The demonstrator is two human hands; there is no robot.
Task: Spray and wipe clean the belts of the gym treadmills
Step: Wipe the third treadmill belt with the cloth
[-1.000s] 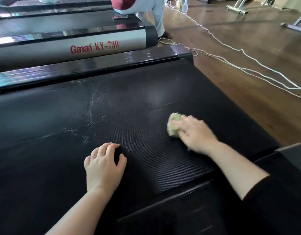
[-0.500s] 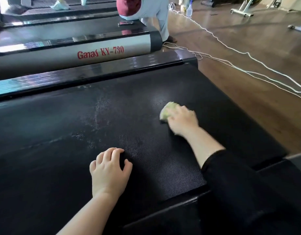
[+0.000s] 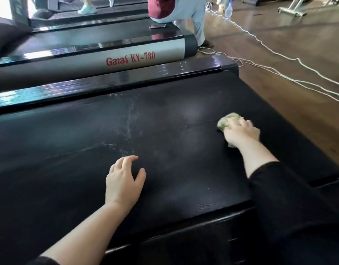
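Three treadmills lie side by side: the near black-belted treadmill (image 3: 164, 121), the silver-railed treadmill (image 3: 126, 52) lettered in red, and a far dark treadmill (image 3: 69, 16). Two bare hands show, the left hand (image 3: 124, 180) and the right hand (image 3: 241, 131). There is one crumpled yellow-green cloth (image 3: 228, 118), one clear spray bottle (image 3: 228, 9), one other person in pale trousers (image 3: 191, 14), one pale turquoise shoe (image 3: 87, 9), and several white cords (image 3: 298, 60), too tangled to count.

Dull black belt (image 3: 164, 121), shiny rail (image 3: 107, 84), wood floor (image 3: 308, 35).
I see the belt is matt and bumpy with pale streaks. The silver cover (image 3: 84, 63) looks like smooth metal. The cloth (image 3: 229, 117) looks soft and fuzzy; the floor has a sheen.
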